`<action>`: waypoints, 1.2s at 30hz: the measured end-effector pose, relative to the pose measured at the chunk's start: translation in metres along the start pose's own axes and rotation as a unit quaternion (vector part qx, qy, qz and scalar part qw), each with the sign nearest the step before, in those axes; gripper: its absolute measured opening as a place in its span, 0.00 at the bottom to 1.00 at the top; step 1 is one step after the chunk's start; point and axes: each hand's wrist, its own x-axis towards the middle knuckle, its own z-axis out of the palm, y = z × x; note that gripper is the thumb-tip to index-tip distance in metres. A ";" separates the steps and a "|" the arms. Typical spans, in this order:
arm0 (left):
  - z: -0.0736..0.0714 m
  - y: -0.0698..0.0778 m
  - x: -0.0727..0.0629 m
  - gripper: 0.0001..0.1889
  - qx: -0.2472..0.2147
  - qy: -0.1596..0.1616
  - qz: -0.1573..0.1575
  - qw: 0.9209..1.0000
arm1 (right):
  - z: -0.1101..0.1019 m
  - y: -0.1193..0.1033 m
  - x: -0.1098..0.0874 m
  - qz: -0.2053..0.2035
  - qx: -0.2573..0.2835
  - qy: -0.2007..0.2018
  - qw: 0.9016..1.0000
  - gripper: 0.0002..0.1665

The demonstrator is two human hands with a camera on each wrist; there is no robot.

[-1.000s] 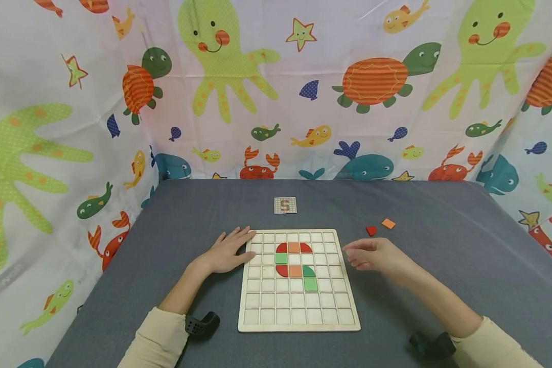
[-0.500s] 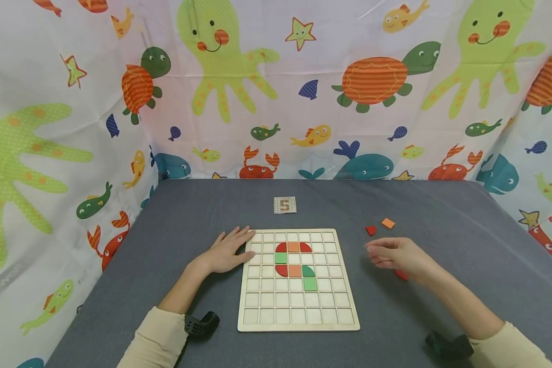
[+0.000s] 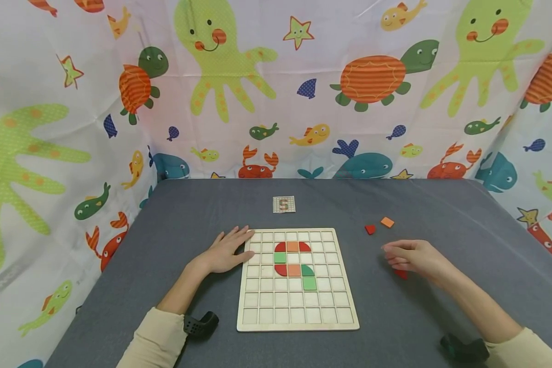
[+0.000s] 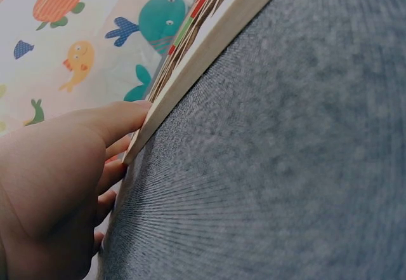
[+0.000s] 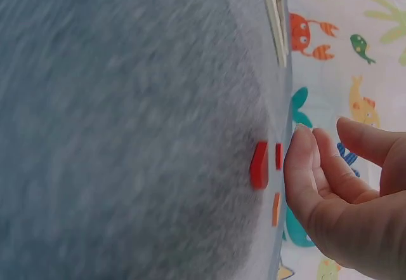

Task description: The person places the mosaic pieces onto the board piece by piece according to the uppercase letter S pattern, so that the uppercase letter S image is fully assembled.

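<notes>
My left hand [image 3: 223, 254] rests on the left edge of a pale wooden grid board [image 3: 267, 314], fingers stretched toward its upper left corner. On the board, red quarter-round, orange square, green square and green quarter-round tiles form a curving pattern. To the right of the board, my right hand [image 3: 414, 258] hovers above the table with loosely bent fingers and nothing between them. A red tile [image 3: 401, 274] lies partly hidden beneath it. Farther back are another red tile [image 3: 370, 229] and an orange square tile [image 3: 387, 222]. The right wrist view shows the nearer red tile [image 5: 259, 164] below the fingers.
A small card [image 3: 283, 204] with a printed grid pattern lies behind the board. Grey cloth [image 3: 202, 204] covers the table. A curtain [image 3: 276, 102] printed with sea animals hangs around the back and sides.
My right hand has moved right, away from the board's edge, to above the red tile, which has come partly into view from behind the arm. The left hand stays put.
</notes>
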 end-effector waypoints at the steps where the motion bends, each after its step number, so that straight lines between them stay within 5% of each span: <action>1: 0.000 0.000 0.000 0.34 0.000 0.000 -0.001 1.000 | -0.002 0.001 -0.001 0.001 0.002 -0.002 1.000 0.31; 19: 0.000 0.001 0.000 0.34 0.001 0.007 0.002 1.000 | -0.021 0.015 -0.014 0.000 0.005 -0.009 1.000 0.28; 36: 0.002 -0.001 0.001 0.34 0.004 0.005 0.002 1.000 | -0.013 0.021 -0.021 -0.038 -0.091 0.028 0.995 0.26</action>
